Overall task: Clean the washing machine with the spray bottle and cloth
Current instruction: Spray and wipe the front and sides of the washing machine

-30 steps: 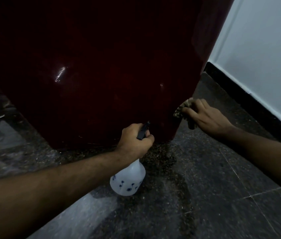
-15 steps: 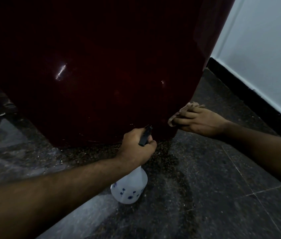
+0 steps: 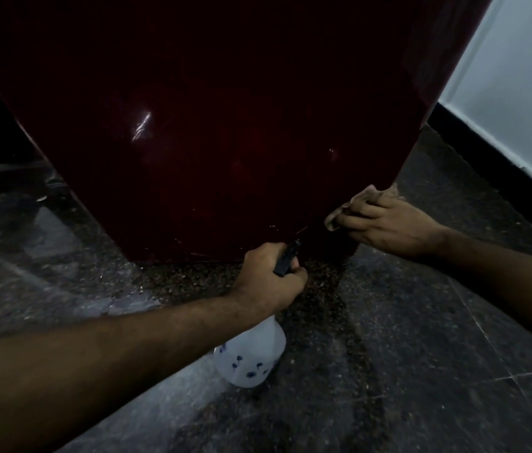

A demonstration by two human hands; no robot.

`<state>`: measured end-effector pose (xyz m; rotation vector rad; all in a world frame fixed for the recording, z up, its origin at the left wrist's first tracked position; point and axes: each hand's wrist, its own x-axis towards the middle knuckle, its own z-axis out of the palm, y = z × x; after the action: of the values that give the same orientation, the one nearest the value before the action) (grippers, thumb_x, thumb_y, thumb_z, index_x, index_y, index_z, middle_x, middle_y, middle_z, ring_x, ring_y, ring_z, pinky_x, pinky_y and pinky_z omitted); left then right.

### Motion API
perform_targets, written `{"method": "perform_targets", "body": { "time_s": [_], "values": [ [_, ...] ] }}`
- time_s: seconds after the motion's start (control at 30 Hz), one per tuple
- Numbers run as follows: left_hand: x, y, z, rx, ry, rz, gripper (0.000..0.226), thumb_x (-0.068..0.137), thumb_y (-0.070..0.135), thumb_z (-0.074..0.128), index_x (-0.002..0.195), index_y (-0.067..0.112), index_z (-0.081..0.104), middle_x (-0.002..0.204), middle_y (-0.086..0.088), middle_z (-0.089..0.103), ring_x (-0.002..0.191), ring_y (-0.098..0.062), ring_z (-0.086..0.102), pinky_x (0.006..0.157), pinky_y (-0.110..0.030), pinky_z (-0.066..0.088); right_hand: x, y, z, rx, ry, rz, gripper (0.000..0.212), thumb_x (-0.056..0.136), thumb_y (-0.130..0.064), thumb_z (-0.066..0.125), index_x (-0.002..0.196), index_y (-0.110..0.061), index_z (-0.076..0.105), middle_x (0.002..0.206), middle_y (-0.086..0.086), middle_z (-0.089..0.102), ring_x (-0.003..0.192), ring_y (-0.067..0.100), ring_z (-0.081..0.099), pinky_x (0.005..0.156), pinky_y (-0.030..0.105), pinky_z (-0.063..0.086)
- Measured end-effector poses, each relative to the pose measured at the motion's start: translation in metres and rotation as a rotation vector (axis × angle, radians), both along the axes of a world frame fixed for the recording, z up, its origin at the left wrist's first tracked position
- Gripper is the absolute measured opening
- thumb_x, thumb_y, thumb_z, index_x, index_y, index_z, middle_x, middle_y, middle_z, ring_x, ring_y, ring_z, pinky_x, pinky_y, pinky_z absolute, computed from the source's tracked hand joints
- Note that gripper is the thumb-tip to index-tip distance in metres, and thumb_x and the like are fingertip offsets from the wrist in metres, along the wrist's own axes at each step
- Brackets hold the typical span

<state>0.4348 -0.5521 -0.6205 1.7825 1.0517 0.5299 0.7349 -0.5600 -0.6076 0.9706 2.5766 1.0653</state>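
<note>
Wiping step in hand, judged from the layout. My right grip clutches the cloth and presses it to the washing machine at its lower corner. My left grip is clenched round the spray bottle head — bottle body hangs below that grip, just above the floor. Next move likely calls for sweeping the cloth along the bottom edge toward the left grip — lighting poor.
</note>
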Motion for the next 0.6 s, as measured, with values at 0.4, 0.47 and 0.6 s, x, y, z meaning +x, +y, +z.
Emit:
{"method": "perform_targets", "body": {
  "time_s": [0.4, 0.47, 0.6],
  "values": [
    [-0.029, 0.003, -0.017, 0.018, 0.087, 0.074, 0.043, 0.095, 0.020, 0.073, 0.060, 0.024, 0.047, 0.057, 0.007, 0.044, 0.045, -0.006, 0.039, 0.050, -0.023, 0.031, -0.030, 0.015, -0.003, -0.085, -0.060, 0.057, 0.039, 0.093, -0.010, 0.036, 0.108, -0.014, 0.073, 0.120, 0.004, 0.068, 0.122, 0.034, 0.060, 0.101, 0.048, 0.050],
    [-0.033, 0.003, -0.021, 0.013, 0.101, 0.072, 0.041, 0.093, 0.026, 0.074, 0.063, 0.028, 0.046, 0.063, 0.006, 0.044, 0.050, -0.007, 0.039, 0.055, -0.022, 0.030, -0.038, 0.018, -0.003, -0.025, -0.001, 0.061, 0.037, 0.096, -0.010, 0.037, 0.115, -0.012, 0.069, 0.122, 0.005, 0.068, 0.120, 0.034, 0.063, 0.096, 0.048, 0.054],
    [-0.030, 0.002, -0.025, 0.012, 0.039, 0.063, 0.035, 0.089, 0.023, 0.075, 0.064, 0.027, 0.051, 0.062, 0.006, 0.049, 0.055, -0.011, 0.044, 0.059, -0.024, 0.033, -0.056, 0.023, -0.018, -0.094, -0.053, 0.048, 0.040, 0.094, -0.012, 0.036, 0.117, -0.013, 0.069, 0.127, 0.005, 0.067, 0.125, 0.032, 0.060, 0.101, 0.048, 0.051]
  ]
}}
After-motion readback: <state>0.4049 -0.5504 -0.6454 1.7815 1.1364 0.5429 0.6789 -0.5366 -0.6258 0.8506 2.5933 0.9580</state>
